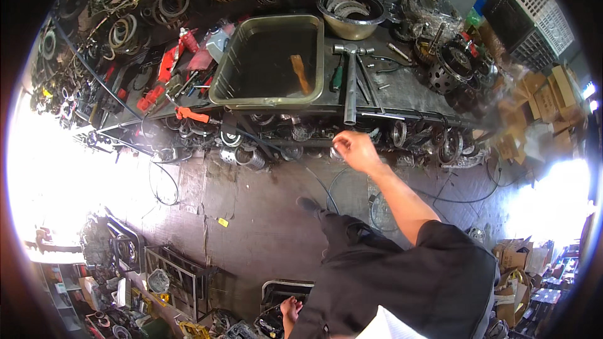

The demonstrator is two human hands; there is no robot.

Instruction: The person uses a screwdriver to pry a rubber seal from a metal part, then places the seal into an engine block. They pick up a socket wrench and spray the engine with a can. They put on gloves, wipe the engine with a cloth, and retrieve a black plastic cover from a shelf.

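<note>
My right hand (355, 151) reaches out just in front of the workbench (408, 91), below a steel T-shaped hammer-like tool (351, 88). Its fingers are curled together; a small shiny spot shows at the fingertips, too small to name. Low in the picture, my left hand (291, 308) hangs by my side near a metal-framed stand (286, 284). Those fingers are bent in, and whatever they hold, if anything, is hidden. On the bench stands a large metal tray (215, 91) with dark liquid, and a wooden-handled brush or scraper (300, 74) lies in it.
A metal bowl (352, 29) of rings stands behind the tool. Pliers (392, 61), a green-handled screwdriver (338, 78) and drum-shaped gear parts (452, 66) lie on the bench. An orange air gun (191, 115) hangs at its edge. Black hoses (468, 200) cross the floor. Cardboard boxes (546, 103) stand right.
</note>
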